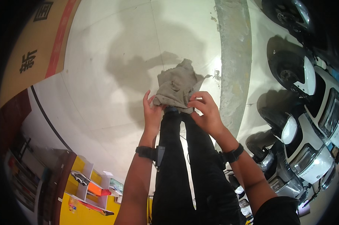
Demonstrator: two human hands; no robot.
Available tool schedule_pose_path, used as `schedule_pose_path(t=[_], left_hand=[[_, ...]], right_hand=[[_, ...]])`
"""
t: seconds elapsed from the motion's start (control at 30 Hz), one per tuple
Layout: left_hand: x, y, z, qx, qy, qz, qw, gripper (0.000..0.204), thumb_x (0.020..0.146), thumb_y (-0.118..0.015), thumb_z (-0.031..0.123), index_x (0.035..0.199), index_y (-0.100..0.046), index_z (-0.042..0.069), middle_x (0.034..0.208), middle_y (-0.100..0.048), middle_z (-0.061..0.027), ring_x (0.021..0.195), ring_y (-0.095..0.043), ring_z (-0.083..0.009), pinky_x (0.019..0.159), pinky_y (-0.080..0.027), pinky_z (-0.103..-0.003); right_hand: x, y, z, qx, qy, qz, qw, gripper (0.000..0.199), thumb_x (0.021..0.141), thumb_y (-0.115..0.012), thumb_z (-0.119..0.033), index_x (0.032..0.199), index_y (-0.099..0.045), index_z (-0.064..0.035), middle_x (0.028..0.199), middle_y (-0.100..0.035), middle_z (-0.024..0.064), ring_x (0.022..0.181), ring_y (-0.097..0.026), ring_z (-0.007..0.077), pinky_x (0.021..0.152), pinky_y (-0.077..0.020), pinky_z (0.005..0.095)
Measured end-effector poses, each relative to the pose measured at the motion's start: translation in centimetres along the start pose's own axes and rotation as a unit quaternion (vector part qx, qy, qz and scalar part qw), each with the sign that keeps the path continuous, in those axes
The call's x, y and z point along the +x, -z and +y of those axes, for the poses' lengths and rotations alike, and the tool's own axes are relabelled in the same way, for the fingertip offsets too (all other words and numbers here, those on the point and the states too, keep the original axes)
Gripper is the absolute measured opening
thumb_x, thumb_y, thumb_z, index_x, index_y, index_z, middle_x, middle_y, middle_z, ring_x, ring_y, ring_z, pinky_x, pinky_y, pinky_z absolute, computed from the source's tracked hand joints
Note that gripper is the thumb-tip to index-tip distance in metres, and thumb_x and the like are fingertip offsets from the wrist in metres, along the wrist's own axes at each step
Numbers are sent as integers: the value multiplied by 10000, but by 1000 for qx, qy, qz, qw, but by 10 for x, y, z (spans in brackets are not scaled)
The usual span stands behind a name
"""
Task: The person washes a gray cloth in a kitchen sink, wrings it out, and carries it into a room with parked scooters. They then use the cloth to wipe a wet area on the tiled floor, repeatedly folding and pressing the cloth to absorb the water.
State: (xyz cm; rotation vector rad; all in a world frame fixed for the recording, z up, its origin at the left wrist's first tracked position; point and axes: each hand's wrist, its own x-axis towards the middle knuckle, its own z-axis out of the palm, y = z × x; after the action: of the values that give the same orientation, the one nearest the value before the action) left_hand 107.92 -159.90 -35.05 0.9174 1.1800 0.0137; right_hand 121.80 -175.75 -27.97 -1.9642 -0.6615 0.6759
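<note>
Fingers of the left hand (152,112) and right hand (206,112) grip a grey cloth (177,86), hiding its lower edge.

A crumpled grey-beige cloth (177,85) sits just above the middle of the frame, bunched into loose folds with one ragged corner sticking up and another pointing right. Its lower edge drapes over the top of a black garment (188,165), a pair of dark trousers whose two legs run from the cloth down to the bottom centre of the frame.
</note>
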Motion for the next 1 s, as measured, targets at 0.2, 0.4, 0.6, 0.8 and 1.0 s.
schedule_pose_path(t=[0.2,0.4,0.6,0.8,1.0], left_hand=[[13,-2,-28,-150,101,-18,983,353,1045,-565,182,1365,-494,54,1273,-600,-61,1154,-577,-152,946,-483,-329],[5,-10,-24,-137,36,65,988,296,1049,-557,204,1307,-477,81,1272,-589,-65,1192,-562,-183,1010,-467,-398],[-1,-12,-5,-196,92,159,963,437,1041,-568,255,1396,-339,144,1334,-545,-90,1256,-528,-232,1032,-463,-451],[3,-6,-15,-281,75,66,954,447,1049,-529,324,1426,-440,102,1397,-536,-128,1266,-530,-236,1081,-424,-420],[-4,-9,-16,-201,15,44,978,432,1072,-471,325,1320,-532,-24,1332,-587,-126,1255,-538,-214,1087,-407,-371]], right_hand=[[-8,-3,-5,46,-68,7,997,396,698,-661,160,1004,-734,-79,1283,-579,118,1058,-626,262,848,-560,341],[-17,2,-2,10,-155,-20,988,431,786,-648,118,1126,-756,-123,1312,-591,163,1009,-655,274,843,-550,333],[-33,17,3,6,-149,-37,988,369,864,-641,28,1126,-769,-198,1279,-596,207,1114,-615,329,939,-518,382],[-48,8,-5,111,-266,-70,955,304,868,-648,-37,1109,-769,-176,1187,-617,212,1145,-587,337,960,-491,381],[-36,19,-4,214,-390,-131,886,239,899,-680,-90,1128,-745,-69,1096,-669,82,1038,-608,174,916,-485,298]])
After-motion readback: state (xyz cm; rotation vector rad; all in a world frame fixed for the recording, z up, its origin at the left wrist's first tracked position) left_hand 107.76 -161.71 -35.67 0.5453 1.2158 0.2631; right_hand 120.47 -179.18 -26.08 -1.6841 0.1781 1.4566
